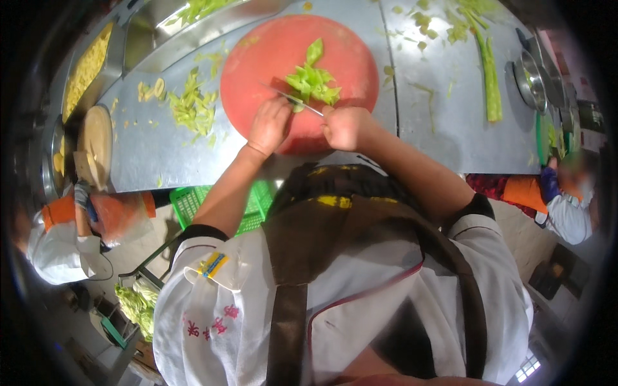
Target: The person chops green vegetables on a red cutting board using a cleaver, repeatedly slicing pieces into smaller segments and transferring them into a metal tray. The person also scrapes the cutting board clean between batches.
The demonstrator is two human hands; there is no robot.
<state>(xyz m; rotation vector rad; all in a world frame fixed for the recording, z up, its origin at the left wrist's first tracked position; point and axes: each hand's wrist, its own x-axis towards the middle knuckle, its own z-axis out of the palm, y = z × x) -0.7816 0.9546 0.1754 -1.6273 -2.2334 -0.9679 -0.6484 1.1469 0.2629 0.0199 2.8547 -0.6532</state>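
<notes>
My right hand (347, 128) is closed round the handle of a knife (306, 107). Its blade slants up and left over a round red cutting board (244, 58). Beside the blade, the bent fingers of my left hand (270, 125) press down on the board. A pale green piece of celery (297, 105) shows at those fingertips; how much of it lies beneath the hand is hidden. Just beyond the blade lies a small heap of cut celery slices (313, 83).
More green slices (193, 106) lie left of the board; long celery stalks (490, 80) rest at the right. Metal trays (193, 38) line the back left, metal bowls (529, 80) the right. Co-workers (61, 241) stand at both sides. A green crate (254, 209) is below the table.
</notes>
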